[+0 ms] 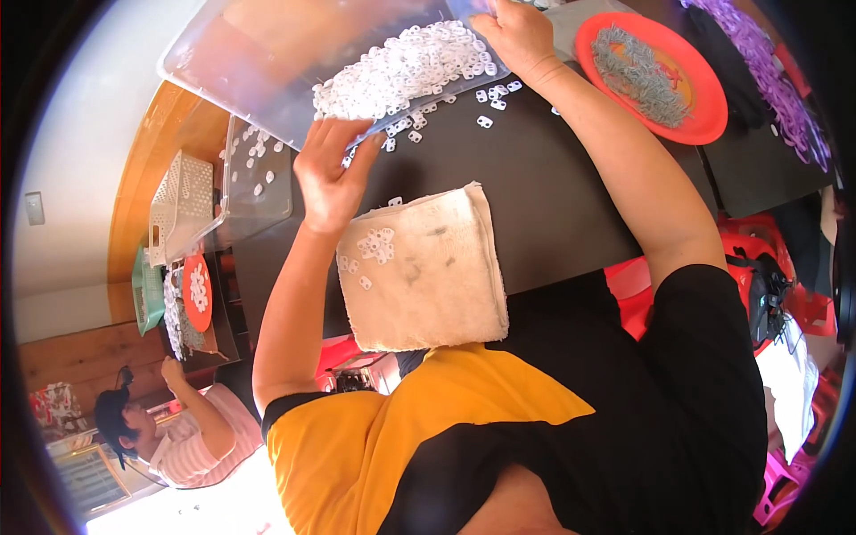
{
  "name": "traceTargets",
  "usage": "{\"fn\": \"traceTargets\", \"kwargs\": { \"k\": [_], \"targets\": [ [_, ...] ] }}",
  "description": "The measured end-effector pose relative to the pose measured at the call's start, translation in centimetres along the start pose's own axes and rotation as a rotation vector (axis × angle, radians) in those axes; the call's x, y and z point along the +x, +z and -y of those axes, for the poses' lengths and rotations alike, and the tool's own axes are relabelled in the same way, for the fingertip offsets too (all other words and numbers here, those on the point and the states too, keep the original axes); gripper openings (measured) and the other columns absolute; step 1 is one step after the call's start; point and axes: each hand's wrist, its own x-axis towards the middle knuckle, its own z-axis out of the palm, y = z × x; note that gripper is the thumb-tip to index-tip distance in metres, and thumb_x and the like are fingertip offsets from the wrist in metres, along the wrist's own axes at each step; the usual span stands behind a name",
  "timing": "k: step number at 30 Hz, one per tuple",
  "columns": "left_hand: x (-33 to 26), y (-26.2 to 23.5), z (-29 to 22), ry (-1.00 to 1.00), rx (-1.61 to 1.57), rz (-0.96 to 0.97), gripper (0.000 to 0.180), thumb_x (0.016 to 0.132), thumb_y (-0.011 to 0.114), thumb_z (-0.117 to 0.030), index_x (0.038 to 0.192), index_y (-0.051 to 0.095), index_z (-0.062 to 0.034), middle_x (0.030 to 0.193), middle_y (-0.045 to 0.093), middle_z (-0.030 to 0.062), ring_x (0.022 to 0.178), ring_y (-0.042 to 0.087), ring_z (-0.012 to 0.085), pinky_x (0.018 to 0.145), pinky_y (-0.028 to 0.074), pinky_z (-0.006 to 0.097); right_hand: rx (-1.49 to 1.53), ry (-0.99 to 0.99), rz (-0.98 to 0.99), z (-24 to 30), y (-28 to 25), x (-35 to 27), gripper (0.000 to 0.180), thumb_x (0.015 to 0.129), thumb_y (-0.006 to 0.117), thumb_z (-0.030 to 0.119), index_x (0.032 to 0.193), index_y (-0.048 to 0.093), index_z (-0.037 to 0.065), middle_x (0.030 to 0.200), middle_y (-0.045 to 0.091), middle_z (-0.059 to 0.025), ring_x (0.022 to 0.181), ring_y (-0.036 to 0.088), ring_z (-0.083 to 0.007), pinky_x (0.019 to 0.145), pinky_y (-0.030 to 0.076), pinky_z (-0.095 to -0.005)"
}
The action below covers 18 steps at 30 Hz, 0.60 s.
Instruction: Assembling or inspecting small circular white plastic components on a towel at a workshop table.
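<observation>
A large clear plastic bin (259, 85) stands tilted at the far side of the dark table, with a heap of small white plastic pieces (401, 71) with holes inside it. My left hand (332, 169) grips its near rim, fingers bent over the edge and thumb apart. At the bin's right corner my right hand (519, 37) is closed on the rim, its fingertips partly cut off by the picture's top. Loose white pieces (484, 121) lie on the table beside the bin. Nearer to me a folded beige cloth (428, 276) carries a small cluster of them.
To the right sits a red oval tray (709, 116) of thin grey pieces, with purple strips (758, 53) beyond. On the left are another clear bin (267, 196), a white perforated basket (178, 196) and a red plate (208, 312). Another person (192, 437) works at lower left.
</observation>
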Motion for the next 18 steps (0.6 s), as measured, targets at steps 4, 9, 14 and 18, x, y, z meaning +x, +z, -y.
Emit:
{"fn": "traceTargets", "kwargs": {
  "k": [4, 9, 14, 18],
  "targets": [
    [-4.5, -2.8, 2.0, -0.395, -0.095, -0.070, 0.017, 0.079, 0.077, -0.009, 0.092, 0.070, -0.0009, 0.077, 0.065, 0.0086, 0.071, 0.059, 0.0182, 0.066, 0.047, 0.030, 0.079, 0.149, 0.159, 0.7, -1.1, 0.1, 0.032, 0.080, 0.060, 0.031, 0.104, 0.066, 0.010, 0.079, 0.067, -0.0197, 0.076, 0.067, -0.0376, 0.068, 0.051, -0.0469],
    [-8.0, -5.6, 1.5, -0.488, 0.014, -0.039, 0.019, 0.087, 0.071, -0.015, 0.099, 0.071, -0.0005, 0.093, 0.067, 0.0085, 0.084, 0.060, 0.0156, 0.077, 0.048, 0.029, 0.151, 0.231, 0.189, 2.0, -2.3, 0.1, 0.030, 0.081, 0.063, 0.034, 0.093, 0.069, 0.008, 0.082, 0.070, -0.0173, 0.080, 0.068, -0.0338, 0.072, 0.051, -0.0430],
    [-10.7, -6.2, -4.3, 0.034, 0.136, 0.083, 0.031, 0.078, 0.071, -0.016, 0.106, 0.067, -0.0043, 0.109, 0.066, 0.0133, 0.107, 0.059, 0.0364, 0.091, 0.044, 0.044, 0.142, 0.192, 0.202, -0.3, -1.6, 0.8, 0.030, 0.082, 0.061, 0.033, 0.094, 0.069, 0.006, 0.082, 0.070, -0.0173, 0.080, 0.069, -0.0313, 0.071, 0.052, -0.0405],
    [-12.5, -4.4, -5.7, -0.005, 0.246, 0.355, 0.051, 0.082, 0.069, -0.032, 0.127, 0.059, -0.0090, 0.135, 0.052, 0.0152, 0.128, 0.045, 0.0378, 0.102, 0.036, 0.047, 0.106, 0.189, 0.385, 2.9, -3.7, 2.0, 0.042, 0.084, 0.062, 0.036, 0.115, 0.066, 0.008, 0.106, 0.069, -0.0209, 0.101, 0.067, -0.0303, 0.086, 0.049, -0.0407]
  ]
}}
